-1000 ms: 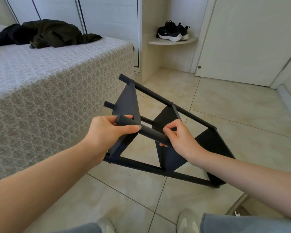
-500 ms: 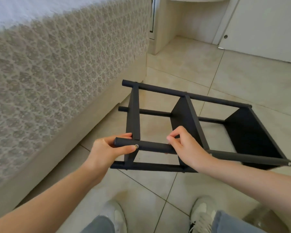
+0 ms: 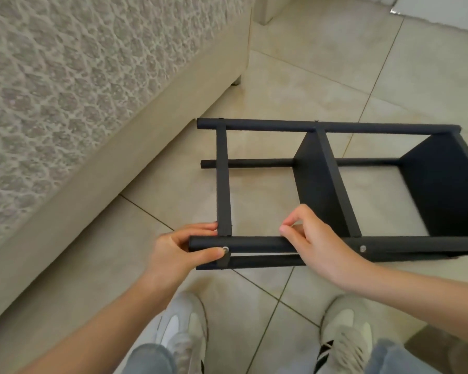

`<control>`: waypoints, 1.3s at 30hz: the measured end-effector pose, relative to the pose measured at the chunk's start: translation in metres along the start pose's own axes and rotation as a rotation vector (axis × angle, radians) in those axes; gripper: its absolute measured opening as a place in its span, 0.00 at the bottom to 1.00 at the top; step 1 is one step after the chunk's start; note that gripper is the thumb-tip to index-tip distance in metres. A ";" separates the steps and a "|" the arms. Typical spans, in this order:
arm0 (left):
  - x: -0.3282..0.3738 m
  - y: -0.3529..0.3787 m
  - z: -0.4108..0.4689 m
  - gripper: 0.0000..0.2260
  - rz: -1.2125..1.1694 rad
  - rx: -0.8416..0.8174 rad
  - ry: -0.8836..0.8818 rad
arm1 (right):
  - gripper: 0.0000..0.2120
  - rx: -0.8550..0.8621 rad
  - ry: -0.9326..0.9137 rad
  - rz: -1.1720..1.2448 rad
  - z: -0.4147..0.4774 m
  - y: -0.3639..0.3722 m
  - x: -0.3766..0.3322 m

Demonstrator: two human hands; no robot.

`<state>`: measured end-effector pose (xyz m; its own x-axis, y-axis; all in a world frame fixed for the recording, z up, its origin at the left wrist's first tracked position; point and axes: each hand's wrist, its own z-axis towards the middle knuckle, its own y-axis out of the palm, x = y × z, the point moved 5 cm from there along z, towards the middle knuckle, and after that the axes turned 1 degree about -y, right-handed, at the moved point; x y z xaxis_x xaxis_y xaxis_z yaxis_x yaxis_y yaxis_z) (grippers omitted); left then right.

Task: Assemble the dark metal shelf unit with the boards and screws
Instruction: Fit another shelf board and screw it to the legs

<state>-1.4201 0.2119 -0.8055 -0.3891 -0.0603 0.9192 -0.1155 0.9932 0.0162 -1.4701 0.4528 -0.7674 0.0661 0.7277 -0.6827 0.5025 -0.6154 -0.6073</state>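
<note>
The left hand (image 3: 179, 249) curls round the left end of the near pole (image 3: 257, 243), its thumb tip on the screw (image 3: 225, 249). The right hand (image 3: 314, 238) grips the same pole further right, just short of a second screw (image 3: 363, 248). Beyond the pole, the shelf unit (image 3: 319, 190) lies on its side with its boards (image 3: 443, 184) on edge. Best to hold the pole steady, feel that the screw sits flush and check that the left board (image 3: 223, 179) meets it squarely. The bed (image 3: 65, 103) lies far left.
</note>
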 end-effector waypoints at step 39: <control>0.010 0.024 0.018 0.34 1.167 -0.394 0.676 | 0.05 -0.042 -0.324 0.010 0.098 0.000 -0.035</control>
<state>-1.4430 0.2331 -0.8026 0.4398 0.7546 0.4869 0.2691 0.4066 -0.8731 -1.5573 0.3980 -0.7836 -0.2036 0.5832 -0.7864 0.5391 -0.6037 -0.5873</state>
